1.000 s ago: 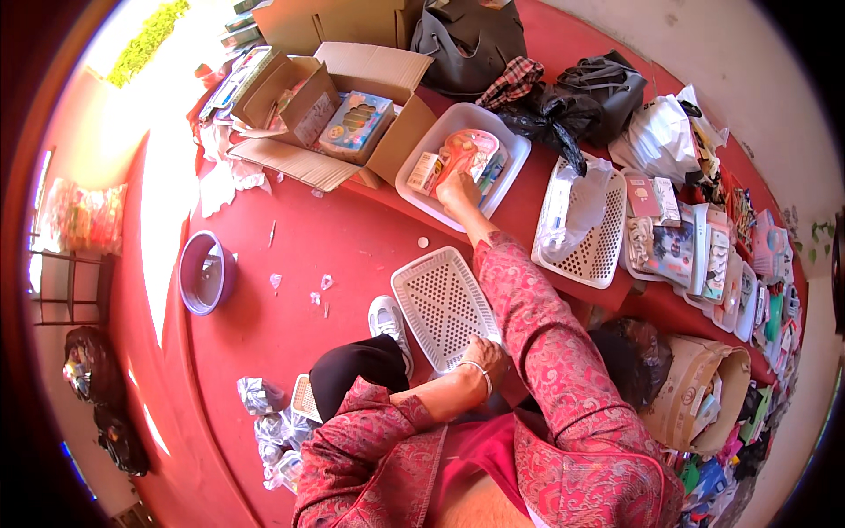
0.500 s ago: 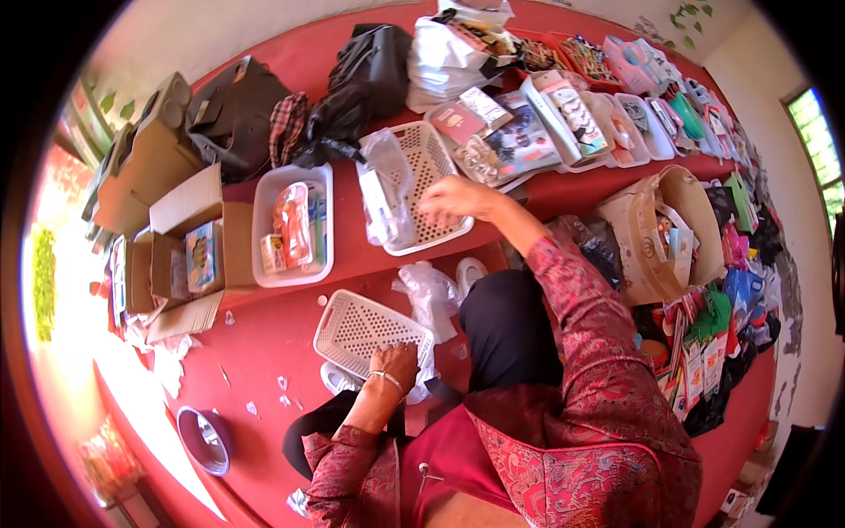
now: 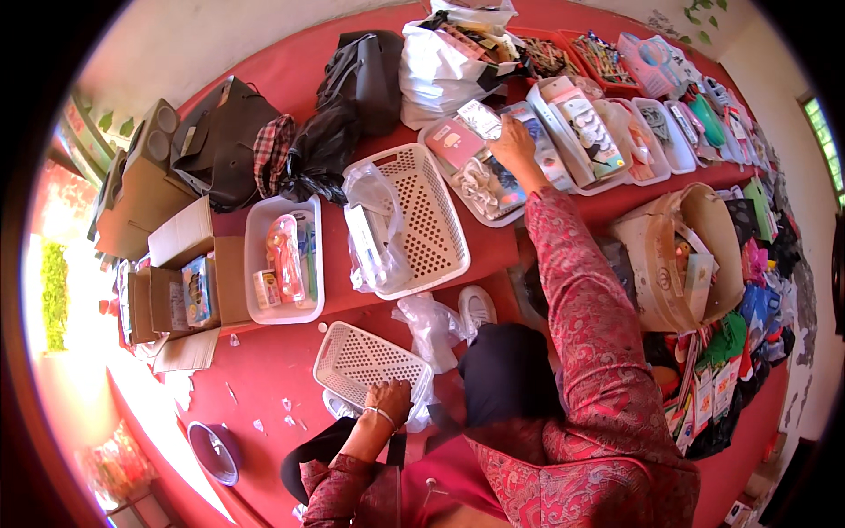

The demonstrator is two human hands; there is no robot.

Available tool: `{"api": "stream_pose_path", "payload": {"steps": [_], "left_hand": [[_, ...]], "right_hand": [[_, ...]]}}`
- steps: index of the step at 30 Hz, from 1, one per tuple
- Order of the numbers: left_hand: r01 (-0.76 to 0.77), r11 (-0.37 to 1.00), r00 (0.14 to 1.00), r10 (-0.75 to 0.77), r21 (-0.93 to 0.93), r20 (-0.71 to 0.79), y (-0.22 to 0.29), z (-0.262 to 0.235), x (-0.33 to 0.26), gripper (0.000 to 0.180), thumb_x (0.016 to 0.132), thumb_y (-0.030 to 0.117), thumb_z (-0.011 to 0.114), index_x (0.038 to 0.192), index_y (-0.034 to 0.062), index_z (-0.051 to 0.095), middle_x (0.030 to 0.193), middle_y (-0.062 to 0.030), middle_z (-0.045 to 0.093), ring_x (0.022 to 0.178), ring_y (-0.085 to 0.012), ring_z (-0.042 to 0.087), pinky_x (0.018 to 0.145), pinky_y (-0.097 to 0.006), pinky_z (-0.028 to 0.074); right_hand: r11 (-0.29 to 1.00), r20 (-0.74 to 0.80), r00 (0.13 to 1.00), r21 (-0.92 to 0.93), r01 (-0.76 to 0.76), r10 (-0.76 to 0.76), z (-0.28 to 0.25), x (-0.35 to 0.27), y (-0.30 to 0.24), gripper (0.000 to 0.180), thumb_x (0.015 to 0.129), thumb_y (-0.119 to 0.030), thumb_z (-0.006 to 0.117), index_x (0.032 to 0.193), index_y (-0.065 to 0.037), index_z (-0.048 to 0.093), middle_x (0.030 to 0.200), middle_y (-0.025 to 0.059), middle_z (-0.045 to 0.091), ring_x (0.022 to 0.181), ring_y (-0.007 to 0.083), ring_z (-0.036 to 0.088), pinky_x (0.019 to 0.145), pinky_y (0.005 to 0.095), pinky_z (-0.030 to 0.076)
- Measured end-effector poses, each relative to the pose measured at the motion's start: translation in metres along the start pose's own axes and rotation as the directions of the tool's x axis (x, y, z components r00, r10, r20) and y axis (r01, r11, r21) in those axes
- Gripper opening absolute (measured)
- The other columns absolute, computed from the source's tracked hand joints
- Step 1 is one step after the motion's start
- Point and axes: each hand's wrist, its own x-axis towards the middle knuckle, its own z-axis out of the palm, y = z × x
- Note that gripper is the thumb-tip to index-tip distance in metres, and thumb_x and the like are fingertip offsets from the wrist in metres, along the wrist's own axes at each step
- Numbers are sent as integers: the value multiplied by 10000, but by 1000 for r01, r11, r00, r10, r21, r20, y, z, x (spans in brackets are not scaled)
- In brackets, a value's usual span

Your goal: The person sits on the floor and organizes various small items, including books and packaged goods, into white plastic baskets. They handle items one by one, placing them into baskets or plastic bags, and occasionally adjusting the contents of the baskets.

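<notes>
My left hand [image 3: 389, 400] is closed over the near rim of a small white perforated basket [image 3: 356, 359], which stands at the lower step. Stretched forward, my right hand [image 3: 518, 148] is at a small white box [image 3: 480, 120] with dark print, its fingers closed at the box's right edge; the thumb is hidden. That box lies in a clear plastic tray [image 3: 493, 220] beside a pink booklet [image 3: 453, 141], a bundle of beige cord [image 3: 478, 187] and a picture pack. Left of the tray is a larger white basket [image 3: 422, 216] holding a plastic bag [image 3: 374, 231] with a white carton inside.
A white tub [image 3: 321, 264] of toys and an opened cardboard box [image 3: 233, 273] stand left. Black bags [image 3: 374, 79] and a white sack [image 3: 431, 75] lie behind. At right are more trays and a brown bin [image 3: 656, 255]. A purple bucket [image 3: 214, 453] sits lower left.
My right hand has moved from over the larger basket, forward and right, to the small white box in the tray. My left hand stays on the small basket. The view has shifted slightly.
</notes>
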Motion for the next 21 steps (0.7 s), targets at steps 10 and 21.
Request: {"api": "stream_pose_path", "payload": {"steps": [10,21], "left_hand": [[18,1000,1000,-18,1,0,-4,13,9,303,748,245,604,967,55,517,897,-148,590,884,-310,574,771,-422,439],[2,1000,967,-5,-13,-253,-3,-22,-5,328,778,227,551,1072,95,493,848,-118,617,797,-275,617,701,-415,473]], "right_hand": [[983,-134,982,-113,-147,132,2,-1,20,355,636,-177,621,950,-27,549,915,175,599,882,333,585,759,418,475],[-405,597,801,726,-556,-28,-80,-98,66,381,749,-222,609,1049,-6,516,938,182,575,828,311,569,665,366,474]]}}
